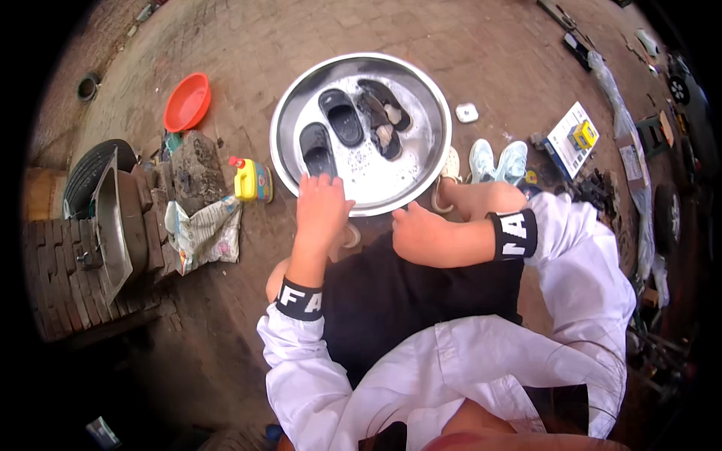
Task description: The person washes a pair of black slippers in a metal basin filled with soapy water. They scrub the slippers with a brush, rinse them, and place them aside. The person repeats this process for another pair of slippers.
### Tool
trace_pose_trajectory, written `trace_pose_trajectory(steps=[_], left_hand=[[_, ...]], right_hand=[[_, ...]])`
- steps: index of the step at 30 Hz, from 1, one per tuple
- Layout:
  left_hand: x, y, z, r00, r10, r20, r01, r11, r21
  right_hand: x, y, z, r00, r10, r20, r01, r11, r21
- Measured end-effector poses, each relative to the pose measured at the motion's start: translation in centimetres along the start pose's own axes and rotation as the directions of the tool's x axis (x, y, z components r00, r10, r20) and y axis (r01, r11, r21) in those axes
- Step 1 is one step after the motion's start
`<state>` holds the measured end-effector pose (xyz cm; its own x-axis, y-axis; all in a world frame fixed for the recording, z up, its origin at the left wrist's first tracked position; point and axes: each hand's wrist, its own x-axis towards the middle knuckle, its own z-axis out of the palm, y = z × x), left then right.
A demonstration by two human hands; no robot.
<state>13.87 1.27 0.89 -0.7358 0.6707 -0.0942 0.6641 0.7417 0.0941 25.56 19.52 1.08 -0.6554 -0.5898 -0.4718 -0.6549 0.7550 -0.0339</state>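
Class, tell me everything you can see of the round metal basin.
The basin is round and silvery, apparently stainless steel, with sloping walls and a shiny rim. It sits upright, seemingly on the brick-paved ground. Whitish suds cover much of its floor, where black slides lie toward the left and dark sandals toward the right. The left hand reaches over its near-left rim; the right hand is beside the near rim. Whether either touches it is unclear.
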Motion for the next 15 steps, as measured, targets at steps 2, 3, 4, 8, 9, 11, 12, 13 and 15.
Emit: trace_pose_trajectory(steps=[2,3,4,8,9,11,12,13,15], left_hand=[[0.8,-0.4,-0.3,0.997,0.075,-0.029,-0.078,0.989,-0.125],[0.4,-1.4,-0.5,0.999,0.046,0.025,-0.043,0.990,-0.131],[0.1,-2.1,-0.9,0.998,0.020,0.060,-0.011,0.990,-0.137],[3.3,-2.8,-0.5,0.982,0.128,0.139,-0.114,0.988,-0.103],[4.0,-3.2,-0.3,0.977,0.111,0.183,-0.093,0.990,-0.105],[3.7,-4.8,-0.7,0.944,0.068,0.322,-0.041,0.995,-0.089],[4.9,-5.0,0.5,0.964,0.065,0.256,-0.046,0.996,-0.077],[5.5,-4.6,1.5,0.971,0.080,0.227,-0.063,0.995,-0.079],[6.5,-4.6,2.0,0.948,0.113,0.298,-0.088,0.991,-0.097]], right_hand=[[0.3,0.6,-0.9,0.993,-0.039,0.113,0.038,0.999,0.013],[0.7,0.5,-1.5,0.987,-0.090,0.130,0.087,0.996,0.028],[0.8,0.7,-2.2,0.982,-0.125,0.141,0.120,0.992,0.038],[-2.1,3.2,-4.1,0.970,-0.115,0.215,0.105,0.993,0.056],[-2.3,3.9,-4.2,0.966,-0.129,0.226,0.118,0.991,0.062],[-2.0,4.1,-4.8,0.964,-0.185,0.192,0.161,0.978,0.132],[-1.5,5.3,-4.9,0.965,-0.172,0.198,0.150,0.981,0.124],[-1.5,5.5,-4.9,0.962,-0.165,0.216,0.138,0.981,0.135],[-1.3,5.4,-4.5,0.957,-0.170,0.236,0.135,0.978,0.159]])
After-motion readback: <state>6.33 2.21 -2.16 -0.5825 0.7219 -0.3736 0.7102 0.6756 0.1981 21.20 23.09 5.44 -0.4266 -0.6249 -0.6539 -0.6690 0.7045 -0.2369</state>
